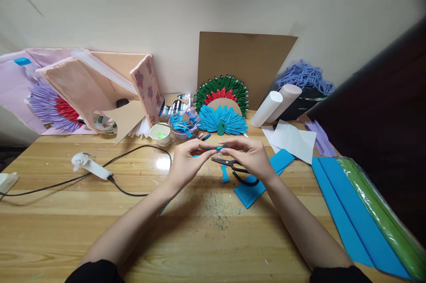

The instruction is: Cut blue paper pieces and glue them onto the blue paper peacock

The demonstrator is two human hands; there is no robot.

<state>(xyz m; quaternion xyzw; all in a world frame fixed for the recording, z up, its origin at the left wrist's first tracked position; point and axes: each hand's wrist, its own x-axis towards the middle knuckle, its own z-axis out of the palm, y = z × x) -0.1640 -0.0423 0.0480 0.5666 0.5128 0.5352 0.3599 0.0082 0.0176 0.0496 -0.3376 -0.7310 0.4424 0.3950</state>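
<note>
My left hand (188, 158) and my right hand (251, 154) meet above the middle of the table, fingertips almost touching. Between them they pinch a small piece of blue paper (221, 148), mostly hidden by the fingers. Just below my right hand lie black-handled scissors (226, 161), partly covered by it. A folded strip of blue paper (250, 195) rests under the scissors' handles, and a small blue scrap (225, 175) sits left of it. Behind my hands stands a fan-shaped paper craft (221, 116) with blue, red and green petals, leaning on a brown board (242, 58).
A glue gun (91, 166) with a black cord lies at left. Further back are a paper cup (160, 134), a bowl of blue scraps (183, 125) and a pink box (143, 83). White rolls (267, 109), white sheets (296, 141) and blue paper (353, 212) occupy the right.
</note>
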